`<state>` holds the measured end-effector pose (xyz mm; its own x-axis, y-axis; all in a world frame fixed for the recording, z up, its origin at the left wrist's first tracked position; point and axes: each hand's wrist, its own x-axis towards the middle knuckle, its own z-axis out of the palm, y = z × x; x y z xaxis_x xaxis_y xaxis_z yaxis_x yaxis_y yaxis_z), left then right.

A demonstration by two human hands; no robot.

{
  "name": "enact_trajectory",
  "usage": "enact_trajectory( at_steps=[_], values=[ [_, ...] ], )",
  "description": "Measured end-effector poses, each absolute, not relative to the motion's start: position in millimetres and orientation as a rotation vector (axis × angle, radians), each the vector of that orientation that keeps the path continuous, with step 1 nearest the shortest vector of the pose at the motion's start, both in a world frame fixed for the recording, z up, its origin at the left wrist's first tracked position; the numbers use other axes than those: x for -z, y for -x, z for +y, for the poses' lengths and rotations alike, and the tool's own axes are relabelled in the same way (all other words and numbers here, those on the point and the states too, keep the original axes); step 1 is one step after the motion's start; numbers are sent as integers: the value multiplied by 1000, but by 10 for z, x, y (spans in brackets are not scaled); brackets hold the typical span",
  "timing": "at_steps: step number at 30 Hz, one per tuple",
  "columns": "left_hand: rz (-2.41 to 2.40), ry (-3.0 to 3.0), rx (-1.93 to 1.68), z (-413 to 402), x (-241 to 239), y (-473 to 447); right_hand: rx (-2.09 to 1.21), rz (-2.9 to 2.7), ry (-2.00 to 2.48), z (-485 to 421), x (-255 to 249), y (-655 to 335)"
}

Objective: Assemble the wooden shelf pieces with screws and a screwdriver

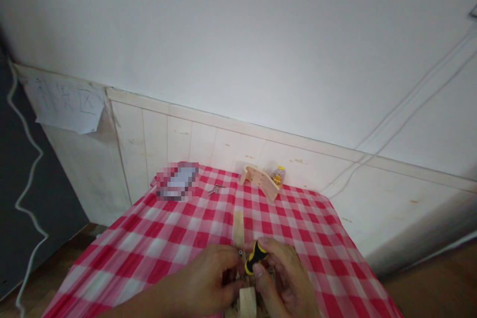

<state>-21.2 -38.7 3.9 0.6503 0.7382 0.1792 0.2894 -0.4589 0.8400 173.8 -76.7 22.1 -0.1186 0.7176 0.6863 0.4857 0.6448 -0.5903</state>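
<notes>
My right hand [285,276] is closed around a screwdriver with a yellow and black handle [255,257], held upright at the table's near edge. My left hand [208,278] is curled beside it, its fingers closed on light wooden pieces [246,300] and close to a small screw [240,252]. A narrow wooden strip [238,228] sticks out beyond both hands across the red and white checked tablecloth [164,238].
Farther back lie a curved wooden part [260,180], a small clear box with yellow contents [278,175], a few loose screws [215,189] and a blurred flat object [177,182]. A white panelled wall stands behind the table. A white cable hangs at left.
</notes>
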Motion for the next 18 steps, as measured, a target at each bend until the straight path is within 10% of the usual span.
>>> enact_trajectory(
  at_steps=[18],
  values=[
    [790, -2012, -696, -385, -27, 215, -221, -1779, 930, -699, -174, -1749]
  ],
)
